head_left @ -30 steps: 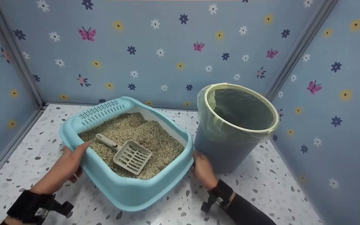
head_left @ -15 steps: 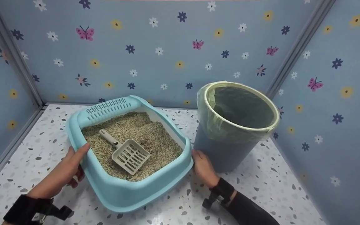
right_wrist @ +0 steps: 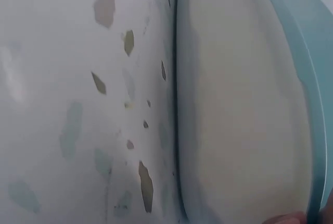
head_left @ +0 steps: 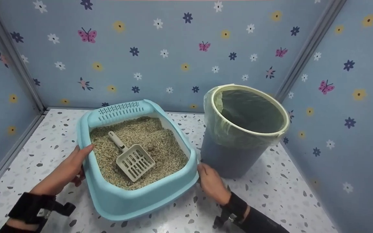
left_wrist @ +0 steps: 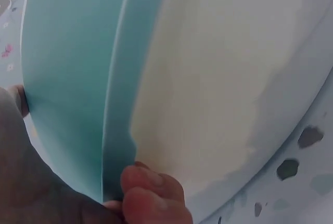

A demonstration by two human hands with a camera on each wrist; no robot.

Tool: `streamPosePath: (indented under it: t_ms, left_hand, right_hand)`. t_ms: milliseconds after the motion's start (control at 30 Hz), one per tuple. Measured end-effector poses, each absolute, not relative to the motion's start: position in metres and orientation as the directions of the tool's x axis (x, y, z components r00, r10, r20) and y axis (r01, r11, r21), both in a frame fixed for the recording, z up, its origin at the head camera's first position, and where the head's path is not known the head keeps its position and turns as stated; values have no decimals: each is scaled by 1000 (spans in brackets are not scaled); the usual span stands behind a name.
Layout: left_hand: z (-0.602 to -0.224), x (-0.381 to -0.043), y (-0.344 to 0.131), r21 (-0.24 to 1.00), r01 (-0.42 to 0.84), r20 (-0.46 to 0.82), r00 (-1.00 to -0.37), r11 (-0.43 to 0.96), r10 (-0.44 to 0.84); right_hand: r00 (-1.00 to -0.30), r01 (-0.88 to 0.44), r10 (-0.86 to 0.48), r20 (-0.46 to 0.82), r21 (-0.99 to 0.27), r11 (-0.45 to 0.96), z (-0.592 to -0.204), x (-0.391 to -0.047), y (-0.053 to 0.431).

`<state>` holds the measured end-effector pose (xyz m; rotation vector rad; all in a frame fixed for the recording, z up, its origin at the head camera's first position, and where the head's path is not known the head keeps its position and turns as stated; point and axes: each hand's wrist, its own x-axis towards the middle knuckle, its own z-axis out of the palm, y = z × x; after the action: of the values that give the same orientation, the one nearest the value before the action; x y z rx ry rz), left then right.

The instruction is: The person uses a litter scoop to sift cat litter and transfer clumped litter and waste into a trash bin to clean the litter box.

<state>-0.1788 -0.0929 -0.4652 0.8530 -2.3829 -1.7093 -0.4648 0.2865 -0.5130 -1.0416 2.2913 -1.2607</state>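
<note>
A light blue litter box (head_left: 141, 205) stands at an angle on the speckled surface, filled with tan pellet litter (head_left: 172, 158). On the litter lies a beige slotted scoop (head_left: 136, 161), its handle toward the far left. My left hand (head_left: 70, 166) grips the box's left rim, thumb on top. In the left wrist view its fingers (left_wrist: 156, 200) curl under the blue rim against the pale lower wall (left_wrist: 208, 78). My right hand (head_left: 213, 183) holds the rim at the front right corner. Only its fingertips (right_wrist: 291, 219) show low in the right wrist view, by the pale wall.
Close to the box's right side stands a blue-grey trash can (head_left: 231, 161) with a cream ring (head_left: 251, 132) over a translucent yellowish liner. Flower-patterned panels (head_left: 160, 38) enclose the back and both sides of the speckled tabletop (head_left: 277, 191).
The litter box has turned clockwise as seen from above, its far end swinging right and its front end left. Both hands keep their hold, and the scoop turns along with the box.
</note>
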Motion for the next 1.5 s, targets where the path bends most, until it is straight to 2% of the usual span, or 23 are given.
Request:
streamPosePath:
  t_ms: [133, 233, 500, 667, 867, 1000, 1100, 1233, 1500]
  left_hand:
    - [-464, -180, -89, 893, -392, -251, -843, 223, -475]
    - [-463, -175, -79, 880, -416, -273, -838, 229, -472]
    - [-463, -170, -70, 885, -407, -261, -835, 224, -485]
    - [-468, -174, -83, 901, -375, -247, -857, 219, -453]
    - [-471, -184, -99, 932, -296, -187, -886, 208, -423]
    - [-470, -184, -97, 927, -297, -181, -889, 228, -422]
    - [-469, -178, -86, 899, -356, -222, -873, 256, -434]
    - [-467, -168, -71, 869, -413, -266, -855, 274, -446]
    - [-466, -169, -68, 902, -360, -222, -862, 240, -457]
  right_hand:
    - [-674, -379, -737, 39, -875, 301, -510, -474, 285]
    - [-664, -386, -745, 63, -882, 270, -510, -486, 275]
    - [-632, -490, -763, 134, -832, 260, -526, -501, 266]
    - [-616, -538, -779, 122, -787, 302, -523, -486, 274]
    - [-605, -464, -794, 50, -833, 301, -511, -464, 287]
    - [-601, -377, -799, 12, -886, 270, -509, -469, 283]
    - [-604, -351, -796, 40, -910, 221, -517, -483, 272]
    - [-609, -379, -788, 96, -907, 183, -535, -506, 259]
    - [-595, -499, -794, 125, -832, 244, -548, -510, 258]
